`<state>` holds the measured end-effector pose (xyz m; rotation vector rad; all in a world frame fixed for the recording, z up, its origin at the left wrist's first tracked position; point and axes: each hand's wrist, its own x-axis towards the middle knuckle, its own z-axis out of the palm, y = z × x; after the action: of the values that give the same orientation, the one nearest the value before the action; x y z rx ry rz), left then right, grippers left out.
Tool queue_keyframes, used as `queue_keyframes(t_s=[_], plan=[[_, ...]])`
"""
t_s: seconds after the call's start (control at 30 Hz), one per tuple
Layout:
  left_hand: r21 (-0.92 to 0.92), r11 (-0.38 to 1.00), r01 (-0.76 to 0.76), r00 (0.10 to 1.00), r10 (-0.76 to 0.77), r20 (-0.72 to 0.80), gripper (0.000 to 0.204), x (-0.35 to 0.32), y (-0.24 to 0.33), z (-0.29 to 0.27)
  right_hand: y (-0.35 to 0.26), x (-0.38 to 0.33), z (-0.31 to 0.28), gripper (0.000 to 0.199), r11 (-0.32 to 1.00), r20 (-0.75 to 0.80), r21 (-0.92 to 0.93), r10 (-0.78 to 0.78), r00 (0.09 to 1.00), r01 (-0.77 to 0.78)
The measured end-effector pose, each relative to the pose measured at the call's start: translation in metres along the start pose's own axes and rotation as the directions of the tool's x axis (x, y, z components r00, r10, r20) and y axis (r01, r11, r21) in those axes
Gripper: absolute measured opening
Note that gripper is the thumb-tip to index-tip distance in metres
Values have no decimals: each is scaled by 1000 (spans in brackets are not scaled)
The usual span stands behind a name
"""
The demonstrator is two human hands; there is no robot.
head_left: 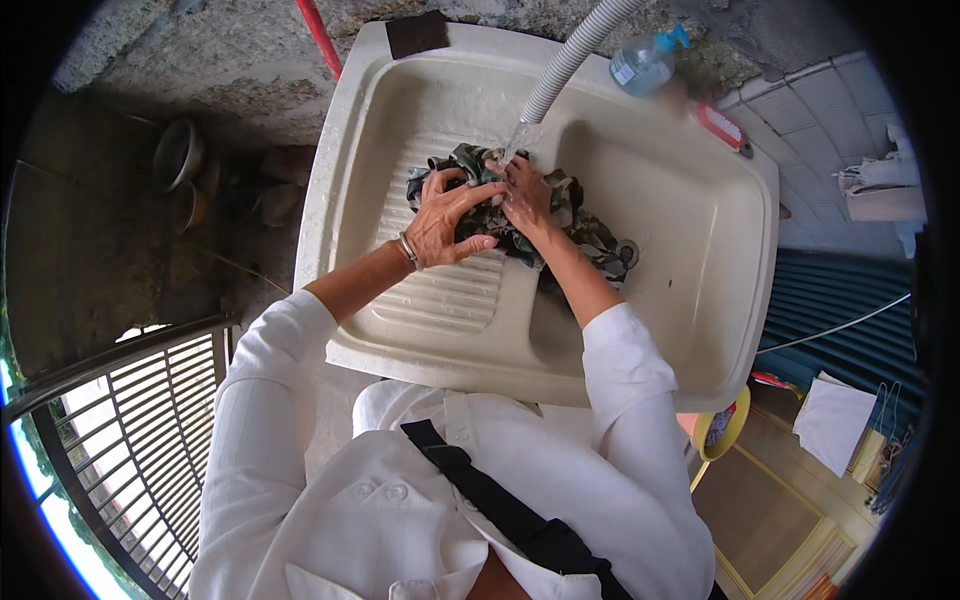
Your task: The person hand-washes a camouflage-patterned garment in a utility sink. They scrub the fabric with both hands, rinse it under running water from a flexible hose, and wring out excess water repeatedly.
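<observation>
A crumpled dark patterned cloth lies wet on the ribbed washboard part of a cream plastic sink. My left hand, with a metal bracelet at the wrist, presses down on the cloth with spread fingers. My right hand grips a bunched part of the same cloth just beside it. Water pours from a grey corrugated hose straight onto the cloth between my hands. White sleeves are pushed up on both forearms.
A clear spray bottle with a blue top, a red brush and a dark sponge rest on the sink's far rim. Metal railing stands at lower left. Metal bowls lie left; a yellow bowl sits lower right.
</observation>
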<state>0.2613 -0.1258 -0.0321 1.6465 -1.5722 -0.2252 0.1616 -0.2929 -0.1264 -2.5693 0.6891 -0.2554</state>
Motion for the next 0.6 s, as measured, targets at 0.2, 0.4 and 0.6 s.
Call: queue_keyframes(t_s=[0.2, 0.4, 0.6], plan=[[-216, 855, 472, 772, -518, -368, 39, -73, 32, 48, -88, -115, -17, 32, 967, -252, 94, -205, 946, 235], [200, 708, 678, 735, -659, -157, 20, -11, -30, 45, -67, -38, -4, 16, 973, -238, -42, -231, 944, 227], [643, 707, 293, 928, -372, -13, 44, 58, -77, 9, -9, 81, -33, 41, 877, 164, 479, -60, 985, -27]])
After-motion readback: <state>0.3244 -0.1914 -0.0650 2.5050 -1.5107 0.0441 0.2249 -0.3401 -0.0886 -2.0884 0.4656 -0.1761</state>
